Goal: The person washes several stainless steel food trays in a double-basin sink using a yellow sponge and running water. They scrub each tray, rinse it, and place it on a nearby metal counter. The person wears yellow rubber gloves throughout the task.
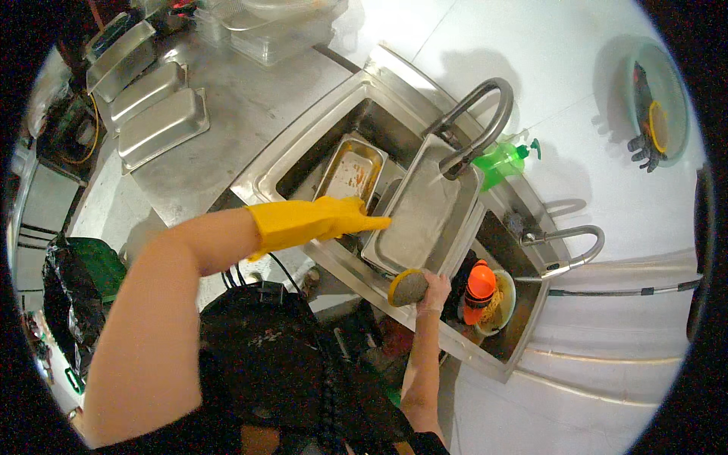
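My left hand (344, 218), in a yellow rubber glove, is over the sink's left basin, one finger stretched to the rim of a large steel pan (424, 207). Whether its other fingers grip anything is unclear. The pan lies tilted across the sink divider beneath a curved faucet (483, 114). At the pan's near end, my bare right hand (435, 291) holds a round scrubbing pad with a yellow edge (407, 288). A smaller steel pan with orange-brown residue (355, 170) sits in the left basin, just beyond the glove.
Several steel pans (162, 131) and clear plastic containers (267, 40) stand on the left counter. A green soap bottle (503, 162) is behind the sink. The right basin holds orange items (480, 281) and a pale bowl (506, 307), with a second faucet (591, 239) above.
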The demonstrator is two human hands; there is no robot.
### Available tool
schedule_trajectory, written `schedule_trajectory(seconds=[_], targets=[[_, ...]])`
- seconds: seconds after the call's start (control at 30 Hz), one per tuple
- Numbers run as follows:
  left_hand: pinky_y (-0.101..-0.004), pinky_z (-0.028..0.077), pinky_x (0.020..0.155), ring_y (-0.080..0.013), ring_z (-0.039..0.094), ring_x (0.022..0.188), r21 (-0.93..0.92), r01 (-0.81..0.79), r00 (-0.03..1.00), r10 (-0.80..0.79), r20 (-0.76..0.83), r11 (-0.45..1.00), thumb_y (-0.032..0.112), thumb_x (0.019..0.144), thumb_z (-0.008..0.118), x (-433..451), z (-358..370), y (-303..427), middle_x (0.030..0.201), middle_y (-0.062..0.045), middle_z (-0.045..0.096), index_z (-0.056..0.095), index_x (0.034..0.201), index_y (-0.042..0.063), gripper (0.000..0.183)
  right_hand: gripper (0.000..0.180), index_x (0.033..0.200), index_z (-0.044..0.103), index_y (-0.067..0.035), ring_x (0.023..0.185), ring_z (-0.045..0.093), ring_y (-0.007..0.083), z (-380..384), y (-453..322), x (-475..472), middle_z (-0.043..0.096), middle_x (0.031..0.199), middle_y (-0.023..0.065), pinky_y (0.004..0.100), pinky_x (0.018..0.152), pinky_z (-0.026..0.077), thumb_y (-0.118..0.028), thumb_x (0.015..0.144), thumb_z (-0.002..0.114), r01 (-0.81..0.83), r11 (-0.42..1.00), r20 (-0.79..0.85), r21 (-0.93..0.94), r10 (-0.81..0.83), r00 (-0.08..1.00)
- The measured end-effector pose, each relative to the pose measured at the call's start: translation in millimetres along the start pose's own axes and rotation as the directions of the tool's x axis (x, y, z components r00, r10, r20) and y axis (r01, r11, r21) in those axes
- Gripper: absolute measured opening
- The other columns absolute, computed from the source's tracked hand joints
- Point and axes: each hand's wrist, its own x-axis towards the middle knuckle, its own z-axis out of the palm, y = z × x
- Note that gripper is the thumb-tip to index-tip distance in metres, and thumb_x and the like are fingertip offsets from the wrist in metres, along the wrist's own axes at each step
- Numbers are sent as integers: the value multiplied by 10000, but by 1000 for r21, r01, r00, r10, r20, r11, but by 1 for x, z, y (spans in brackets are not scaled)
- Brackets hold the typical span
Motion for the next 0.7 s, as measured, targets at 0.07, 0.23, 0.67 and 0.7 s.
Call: schedule_trajectory(seconds=[0.07,0.23,0.67,0.7], targets=[[-385,434,740,-308,526,938,-229,127,992,-121,40,965,702,613,464,29,13,11,1043,-191,528,426,1153,32,862,256,833,469,-7,653,511,235,6,-5,0,493,741,91,363,583,428,-77,617,586,-27,997,69,73,22,997],[-366,462,673,-297,578,781,129,11,999,-16,37,992,325,638,650,79,44,23,831,-154,596,586,935,90,385,338,940,483,4,702,522,239,-8,3,25,522,803,99,361,616,436,-107,642,596,-117,993,116,15,114,987],[-341,474,613,-275,600,731,745,-262,964,139,225,614,149,550,674,91,49,24,731,-112,616,642,743,80,208,360,1037,528,-46,775,586,227,-3,-62,57,592,932,81,342,703,478,-59,684,596,204,931,395,-303,-72,916],[-344,472,605,-275,600,723,732,-238,971,158,178,638,154,548,671,84,48,25,720,-108,616,644,733,82,200,360,1030,532,-59,777,586,236,11,-58,57,593,916,90,350,695,481,-54,675,591,540,703,545,-462,-256,799]])
